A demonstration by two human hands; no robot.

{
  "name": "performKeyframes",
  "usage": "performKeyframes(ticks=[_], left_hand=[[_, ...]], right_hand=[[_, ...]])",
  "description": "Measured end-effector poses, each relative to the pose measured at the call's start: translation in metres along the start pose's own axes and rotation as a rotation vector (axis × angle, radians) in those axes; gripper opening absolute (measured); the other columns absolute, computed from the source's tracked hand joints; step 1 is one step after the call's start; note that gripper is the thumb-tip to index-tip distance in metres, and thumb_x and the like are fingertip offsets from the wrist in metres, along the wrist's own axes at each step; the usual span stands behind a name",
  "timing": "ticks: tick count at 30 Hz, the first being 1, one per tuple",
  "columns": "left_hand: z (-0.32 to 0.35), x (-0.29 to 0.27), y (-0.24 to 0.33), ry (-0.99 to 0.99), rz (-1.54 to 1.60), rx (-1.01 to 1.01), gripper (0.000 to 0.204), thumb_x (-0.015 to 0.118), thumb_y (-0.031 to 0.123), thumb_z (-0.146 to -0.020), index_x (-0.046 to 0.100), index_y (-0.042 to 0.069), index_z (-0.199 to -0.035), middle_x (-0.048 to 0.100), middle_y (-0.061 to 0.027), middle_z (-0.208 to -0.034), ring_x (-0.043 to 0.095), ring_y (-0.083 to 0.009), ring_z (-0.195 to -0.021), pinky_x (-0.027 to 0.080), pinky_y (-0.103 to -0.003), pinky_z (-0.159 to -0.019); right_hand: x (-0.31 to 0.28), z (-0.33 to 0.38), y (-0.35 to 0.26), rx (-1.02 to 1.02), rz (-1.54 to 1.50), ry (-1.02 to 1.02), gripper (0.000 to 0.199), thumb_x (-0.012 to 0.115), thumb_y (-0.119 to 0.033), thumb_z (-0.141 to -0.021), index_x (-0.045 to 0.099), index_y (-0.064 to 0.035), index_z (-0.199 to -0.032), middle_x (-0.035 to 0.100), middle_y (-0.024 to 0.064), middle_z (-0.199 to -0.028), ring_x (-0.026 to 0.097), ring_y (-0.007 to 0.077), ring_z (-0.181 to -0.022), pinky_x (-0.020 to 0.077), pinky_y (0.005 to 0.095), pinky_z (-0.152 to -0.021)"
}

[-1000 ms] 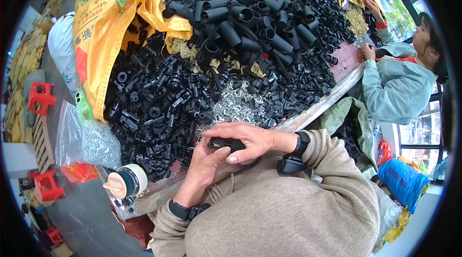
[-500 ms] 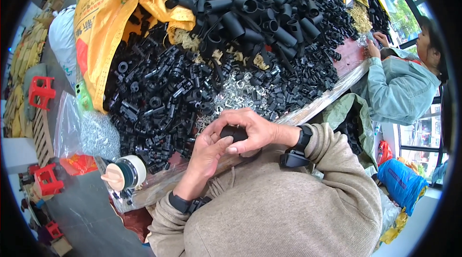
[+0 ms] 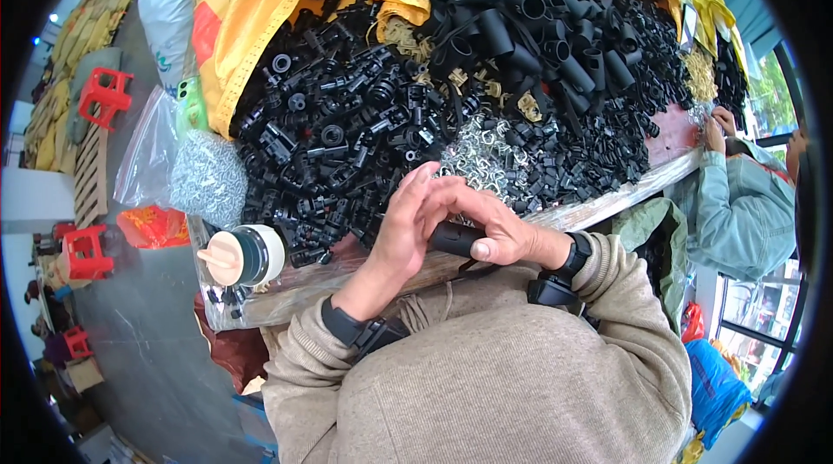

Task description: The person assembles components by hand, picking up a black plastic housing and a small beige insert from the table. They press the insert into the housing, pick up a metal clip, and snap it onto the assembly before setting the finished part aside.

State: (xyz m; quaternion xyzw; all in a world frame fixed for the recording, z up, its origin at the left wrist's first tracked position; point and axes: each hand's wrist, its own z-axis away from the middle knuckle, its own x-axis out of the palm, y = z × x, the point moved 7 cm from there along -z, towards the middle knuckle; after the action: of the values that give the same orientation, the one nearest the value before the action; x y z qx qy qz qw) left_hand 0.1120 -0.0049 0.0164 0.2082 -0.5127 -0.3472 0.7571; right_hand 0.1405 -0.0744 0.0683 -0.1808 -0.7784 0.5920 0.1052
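My right hand (image 3: pixel 508 230) is closed around a short black plastic tube (image 3: pixel 453 239), its thumb along the near side. The tube lies roughly level above the front edge of the worktable. My left hand (image 3: pixel 401 225) has its fingers stretched out and together, with the palm beside the tube's left end; whether it touches the tube I cannot tell. Just beyond my hands is a pile of small pale metal clips (image 3: pixel 486 151). Left of them spreads a heap of black plastic fittings (image 3: pixel 321 130), and farther back a heap of wider black tubes (image 3: pixel 529 21).
A lidded cup (image 3: pixel 247 256) stands at the table's left corner, beside a clear bag of small metal parts (image 3: pixel 208 177). Yellow woven sacks (image 3: pixel 260 13) border the heaps. A co-worker (image 3: pixel 737 204) sits at the right. Red stools (image 3: pixel 104 98) stand on the left floor.
My left hand has come off the tube, its fingers straightening up and away. The right hand keeps hold of the tube. The whole view has shifted, so the table appears farther right and higher.
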Motion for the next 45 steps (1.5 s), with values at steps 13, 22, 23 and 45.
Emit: performKeyframes(ticks=[13,22,23,45], left_hand=[[0.016,0.040,0.021,-0.159,-0.156,0.215,0.061,0.030,0.043,-0.090,0.018,0.002,-0.133,0.047,-0.0185,-0.111,0.050,-0.0220,-0.097,0.038,-0.034,-0.089],[0.017,0.047,0.026,-0.209,-0.272,0.292,0.063,0.028,0.046,-0.090,0.016,0.003,-0.134,0.047,-0.0168,-0.110,0.049,-0.0213,-0.097,0.036,-0.034,-0.090],[0.015,0.045,0.024,-0.197,-0.221,0.292,0.061,0.030,0.044,-0.090,0.019,0.002,-0.133,0.047,-0.0159,-0.110,0.049,-0.0208,-0.097,0.036,-0.033,-0.090],[-0.030,0.042,0.020,0.013,-1.966,0.690,0.023,0.062,0.013,-0.070,0.050,0.006,-0.089,0.047,-0.0102,-0.081,0.056,-0.0258,-0.067,0.050,-0.036,-0.053]], right_hand=[[0.009,0.003,-0.023,-0.126,0.255,-0.115,0.062,0.066,-0.053,-0.065,0.049,-0.0003,-0.094,0.052,0.0102,-0.086,0.053,0.0261,-0.080,0.0418,0.0335,-0.073],[0.007,0.001,-0.032,-0.200,0.267,-0.094,0.062,0.069,-0.051,-0.062,0.049,-0.0012,-0.094,0.052,0.0097,-0.087,0.052,0.0251,-0.080,0.0419,0.0338,-0.071],[0.006,0.001,-0.031,-0.188,0.274,-0.100,0.061,0.068,-0.051,-0.063,0.050,-0.0012,-0.093,0.052,0.0096,-0.086,0.053,0.0251,-0.079,0.0421,0.0340,-0.070],[-0.139,0.216,-0.080,0.737,1.221,0.617,0.021,0.062,-0.014,-0.071,0.057,0.0014,-0.085,0.055,0.0134,-0.074,0.055,0.0236,-0.067,0.0441,0.0314,-0.062]])
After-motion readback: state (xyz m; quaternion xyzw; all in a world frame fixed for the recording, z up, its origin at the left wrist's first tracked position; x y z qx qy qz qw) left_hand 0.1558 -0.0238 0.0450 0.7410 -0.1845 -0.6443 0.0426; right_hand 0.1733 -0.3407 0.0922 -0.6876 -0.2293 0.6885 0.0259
